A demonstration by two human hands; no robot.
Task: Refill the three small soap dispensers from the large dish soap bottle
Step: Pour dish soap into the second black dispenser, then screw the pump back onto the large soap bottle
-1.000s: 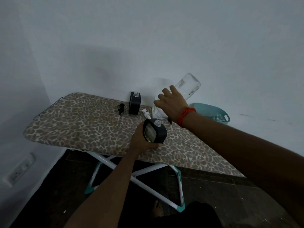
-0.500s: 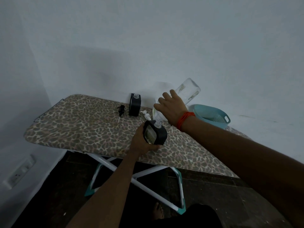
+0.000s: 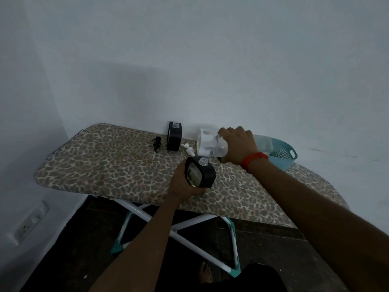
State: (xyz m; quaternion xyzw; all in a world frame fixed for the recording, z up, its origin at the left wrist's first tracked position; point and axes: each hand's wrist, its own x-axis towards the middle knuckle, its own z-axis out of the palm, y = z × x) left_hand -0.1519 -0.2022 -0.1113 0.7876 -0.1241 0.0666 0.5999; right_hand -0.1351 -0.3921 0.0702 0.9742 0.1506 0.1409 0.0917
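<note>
Left hand (image 3: 180,185) grips black dispenser (image 3: 202,174), right hand (image 3: 240,144) tilted clear bottle (image 3: 218,145).

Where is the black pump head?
Head view: the small black pump head lies on the leopard-print ironing board, just left of the upright black dispenser.

Dim light, bare pale walls (image 3: 189,49), dark floor (image 3: 73,260), leopard-print ironing board (image 3: 105,165) stood on white crossed legs (image 3: 189,225), socket (image 3: 27,223) low on wall.
</note>
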